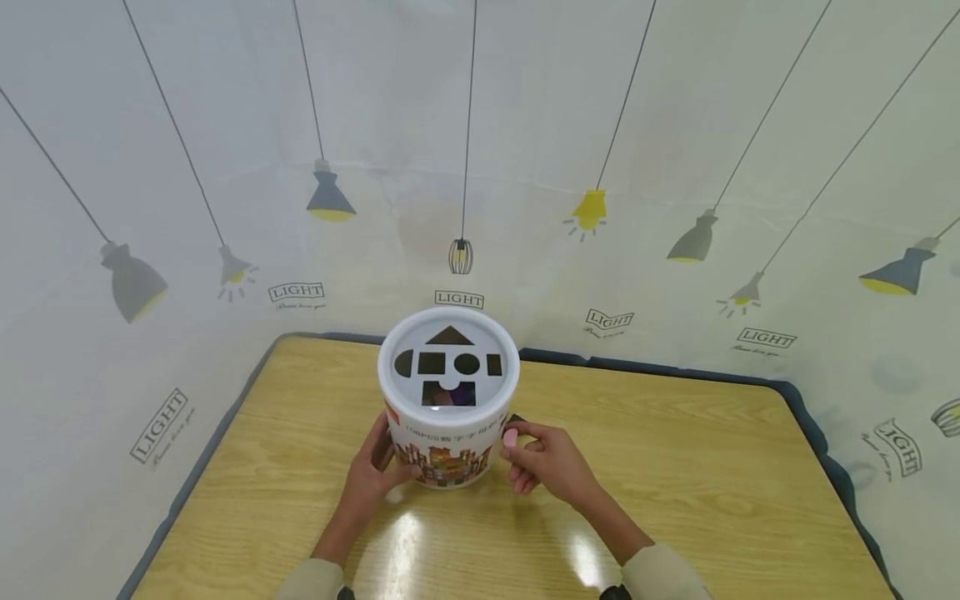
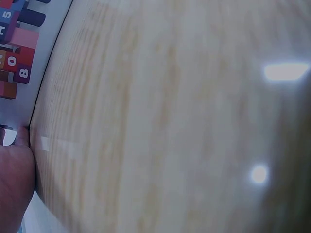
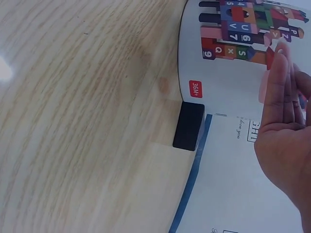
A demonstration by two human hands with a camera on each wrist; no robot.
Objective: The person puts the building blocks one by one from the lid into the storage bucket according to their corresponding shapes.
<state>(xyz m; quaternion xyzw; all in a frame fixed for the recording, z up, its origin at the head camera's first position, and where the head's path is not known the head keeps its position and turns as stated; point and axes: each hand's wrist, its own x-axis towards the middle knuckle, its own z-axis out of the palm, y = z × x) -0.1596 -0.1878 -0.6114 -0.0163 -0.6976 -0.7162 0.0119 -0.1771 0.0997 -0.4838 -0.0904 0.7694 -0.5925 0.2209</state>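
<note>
A white bucket (image 1: pixel 442 433) with printed pictures of colourful blocks stands upright on the wooden table. Its white lid (image 1: pixel 448 422) has several cut-out shapes, among them a triangle, a square and a circle; something purple shows through the lowest hole. My left hand (image 1: pixel 375 467) grips the bucket's left side, thumb at the front; only part of this hand (image 2: pixel 15 182) shows in the left wrist view. Beside the bucket's right wall, my right hand (image 1: pixel 551 462) pinches a small pink piece with a rounded edge (image 1: pixel 511 437). Its full shape is hidden.
A black block (image 3: pixel 188 127) rests on the table close to the bucket's right side. The wooden table (image 1: pixel 675 467) has a dark blue edge strip (image 1: pixel 675 372). A pale curtain printed with lamps (image 1: pixel 525 125) hangs behind and around it.
</note>
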